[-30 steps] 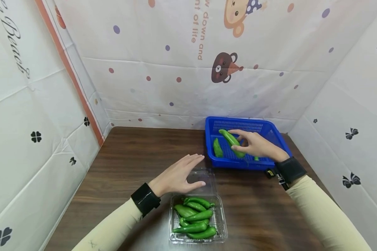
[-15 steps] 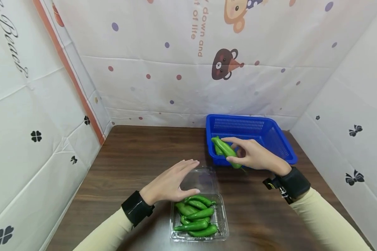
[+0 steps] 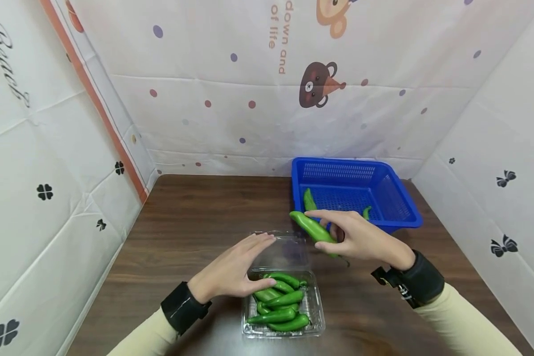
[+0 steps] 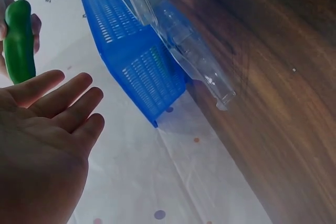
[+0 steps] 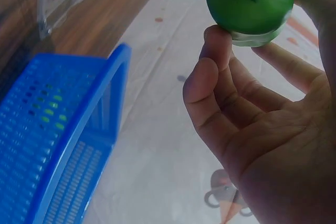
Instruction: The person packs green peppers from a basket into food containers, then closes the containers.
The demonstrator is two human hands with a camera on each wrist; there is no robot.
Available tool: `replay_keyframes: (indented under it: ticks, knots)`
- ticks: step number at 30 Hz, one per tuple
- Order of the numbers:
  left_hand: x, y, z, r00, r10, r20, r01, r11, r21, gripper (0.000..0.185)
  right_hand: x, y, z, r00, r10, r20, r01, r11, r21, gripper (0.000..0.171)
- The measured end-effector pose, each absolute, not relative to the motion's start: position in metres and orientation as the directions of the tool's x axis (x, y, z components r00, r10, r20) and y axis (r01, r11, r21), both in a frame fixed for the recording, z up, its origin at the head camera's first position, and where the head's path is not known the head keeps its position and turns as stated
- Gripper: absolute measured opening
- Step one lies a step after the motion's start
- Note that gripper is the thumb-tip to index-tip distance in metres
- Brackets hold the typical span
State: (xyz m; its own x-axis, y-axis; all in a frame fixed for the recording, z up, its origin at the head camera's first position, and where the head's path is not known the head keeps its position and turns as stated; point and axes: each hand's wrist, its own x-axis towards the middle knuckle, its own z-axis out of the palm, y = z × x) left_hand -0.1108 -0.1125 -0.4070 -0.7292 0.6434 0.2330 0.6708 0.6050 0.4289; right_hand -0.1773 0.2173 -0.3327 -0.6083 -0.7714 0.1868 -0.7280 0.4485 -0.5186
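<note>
My right hand (image 3: 356, 235) pinches a long green pepper (image 3: 312, 228) between thumb and fingers, in front of the blue basket (image 3: 396, 217). In the right wrist view the pepper (image 5: 249, 3) shows end-on, held by the fingertips. My left hand (image 3: 236, 269), fingers extended, hovers over the left side of a clear plastic clamshell box (image 3: 313, 316). Inside the box lie several green peppers (image 3: 276, 316); the thumb overlaps some of them from above. The left wrist view shows the left palm (image 4: 47, 124) facing up in that view with nothing in it.
The blue basket stands at the back right, with a green pepper (image 3: 309, 200) at its left and a smaller one (image 3: 367, 212) near its front. The box's clear lid (image 3: 280, 252) lies folded back toward the basket. Printed cloth (image 3: 196, 123) walls the brown table (image 3: 196, 212) in.
My right hand has carried the pepper out of the basket, toward the box and me. The left hand has shifted slightly left and toward me, still extended.
</note>
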Motion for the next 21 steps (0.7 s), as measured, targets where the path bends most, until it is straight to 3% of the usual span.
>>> replay_keyframes:
  ticks: [21]
  knots:
    - [-0.083, -0.124, -0.414, -0.723, 0.661, 0.203, 0.673, 0.605, 0.426, 0.099, -0.135, 0.197, -0.349, -0.505, -0.831, 0.231, -0.802, 0.354, -0.482, 0.063]
